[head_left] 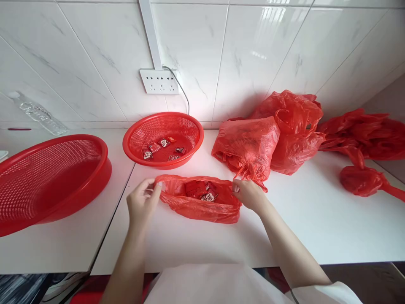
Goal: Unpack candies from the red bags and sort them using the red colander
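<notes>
An open red plastic bag (202, 213) lies on the white table in front of me, its mouth stretched wide. Inside it are several small red packets (202, 191), one with a white patch bearing dark print. My left hand (144, 200) pinches the bag's left end between thumb and fingers. At the right end of the opening, my right hand (248, 194) grips the rim with its fingers closed. Just behind the bag stands a round red basket (133, 154) holding several small packets (163, 143).
A larger red basket (76, 198) is at the left, with a clear bottle (42, 116) behind it. Filled red bags (247, 143) stand at the back right. More crumpled red bags (367, 131) lie farther right. A socket panel (160, 82) is on the tiled wall.
</notes>
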{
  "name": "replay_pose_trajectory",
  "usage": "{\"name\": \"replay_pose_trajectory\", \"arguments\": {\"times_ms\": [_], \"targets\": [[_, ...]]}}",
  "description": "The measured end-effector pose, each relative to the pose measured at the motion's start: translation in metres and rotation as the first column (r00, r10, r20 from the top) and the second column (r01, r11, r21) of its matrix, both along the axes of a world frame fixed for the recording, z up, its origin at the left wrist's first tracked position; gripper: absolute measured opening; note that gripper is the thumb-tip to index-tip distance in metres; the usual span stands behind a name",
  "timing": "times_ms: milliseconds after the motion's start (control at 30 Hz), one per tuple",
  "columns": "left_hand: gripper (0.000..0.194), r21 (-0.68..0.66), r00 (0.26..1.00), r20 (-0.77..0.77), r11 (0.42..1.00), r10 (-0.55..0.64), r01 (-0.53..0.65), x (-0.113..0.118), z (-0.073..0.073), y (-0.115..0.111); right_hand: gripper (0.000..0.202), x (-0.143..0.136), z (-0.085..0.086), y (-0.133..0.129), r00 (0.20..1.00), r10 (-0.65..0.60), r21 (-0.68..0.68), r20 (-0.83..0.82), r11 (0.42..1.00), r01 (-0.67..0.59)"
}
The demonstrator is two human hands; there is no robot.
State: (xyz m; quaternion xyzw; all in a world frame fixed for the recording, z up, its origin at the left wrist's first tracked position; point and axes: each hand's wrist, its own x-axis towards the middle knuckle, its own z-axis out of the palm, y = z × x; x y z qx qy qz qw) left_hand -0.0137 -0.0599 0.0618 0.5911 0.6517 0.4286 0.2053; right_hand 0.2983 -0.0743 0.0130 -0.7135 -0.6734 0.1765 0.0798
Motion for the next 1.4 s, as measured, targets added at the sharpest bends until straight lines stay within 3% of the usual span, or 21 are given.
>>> {"name": "replay_pose_trajectory", "arguments": {"times_ms": [67, 133, 200, 267, 367, 467, 567, 700, 800, 900, 1000, 1067, 1167, 1233, 1300, 1400], "targets": [[0.016, 0.051, 0.995, 0.075, 0.997, -0.064, 0.061, -0.002, 0.02, 0.01, 0.008, 0.004, 0.014, 0.005, 0.974, 0.079, 0.002, -0.211, 0.997, -0.08], [0.013, 0.116, 0.961, 0.215, 0.982, -0.174, 0.152, -0.002, 0.043, 0.021, 0.004, 0.006, 0.036, 0.011, 0.879, 0.138, 0.083, -0.456, 0.99, -0.112], [0.008, 0.235, 0.902, 0.354, 0.957, -0.248, 0.171, -0.002, 0.067, 0.03, 0.007, 0.004, 0.06, 0.017, 0.698, 0.18, 0.212, -0.693, 0.976, -0.04], [0.003, 0.363, 0.837, 0.457, 0.922, -0.301, 0.134, -0.002, 0.089, 0.037, 0.013, 0.0, 0.081, 0.022, 0.462, 0.217, 0.303, -0.86, 0.945, 0.12], [0.008, 0.494, 0.761, 0.542, 0.868, -0.356, 0.053, 0.0, 0.109, 0.042, 0.016, -0.012, 0.1, 0.028, 0.184, 0.23, 0.275, -0.956, 0.918, 0.285], [0.01, 0.486, 0.736, 0.556, 0.869, -0.386, 0.088, 0.004, 0.112, 0.045, 0.019, -0.025, 0.103, 0.033, 0.067, 0.202, 0.213, -0.977, 0.934, 0.288], [0.008, 0.402, 0.756, 0.524, 0.896, -0.393, 0.187, 0.007, 0.104, 0.047, 0.021, -0.03, 0.099, 0.037, 0.093, 0.181, 0.199, -0.979, 0.945, 0.258], [0.008, 0.334, 0.716, 0.541, 0.894, -0.441, 0.298, 0.008, 0.098, 0.052, 0.022, -0.026, 0.091, 0.039, 0.384, 0.199, 0.283, -0.902, 0.943, 0.176], [0.009, 0.371, 0.694, 0.522, 0.865, -0.495, 0.338, 0.009, 0.098, 0.056, 0.037, -0.019, 0.083, 0.042, 0.518, 0.146, 0.183, -0.843, 0.983, 0.022], [0.02, 0.377, 0.698, 0.51, 0.86, -0.503, 0.344, 0.012, 0.098, 0.059, 0.054, -0.01, 0.072, 0.05, 0.459, 0.047, -0.035, -0.887, 0.985, -0.167], [0.032, 0.367, 0.684, 0.562, 0.881, -0.465, 0.298, 0.011, 0.095, 0.064, 0.067, 0.001, 0.066, 0.057, 0.229, 0.048, -0.029, -0.972, 0.946, -0.323], [0.039, 0.37, 0.673, 0.602, 0.897, -0.429, 0.241, 0.007, 0.094, 0.068, 0.071, 0.008, 0.067, 0.059, 0.105, 0.121, 0.091, -0.987, 0.963, -0.255], [0.035, 0.381, 0.622, 0.682, 0.913, -0.384, 0.145, 0.003, 0.095, 0.071, 0.059, 0.015, 0.08, 0.056, 0.084, 0.258, 0.257, -0.963, 0.966, -0.016], [0.024, 0.367, 0.56, 0.734, 0.918, -0.384, 0.15, 0.005, 0.096, 0.07, 0.045, 0.01, 0.094, 0.051, 0.118, 0.368, 0.384, -0.922, 0.91, 0.158], [0.02, 0.356, 0.517, 0.741, 0.904, -0.428, 0.239, 0.012, 0.098, 0.067, 0.03, -0.007, 0.11, 0.044, 0.206, 0.498, 0.539, -0.842, 0.79, 0.292], [0.035, 0.279, 0.499, 0.665, 0.805, -0.555, 0.523, 0.027, 0.097, 0.056, 0.016, -0.044, 0.133, 0.036, 0.405, 0.646, 0.76, -0.647, 0.59, 0.273]]}}
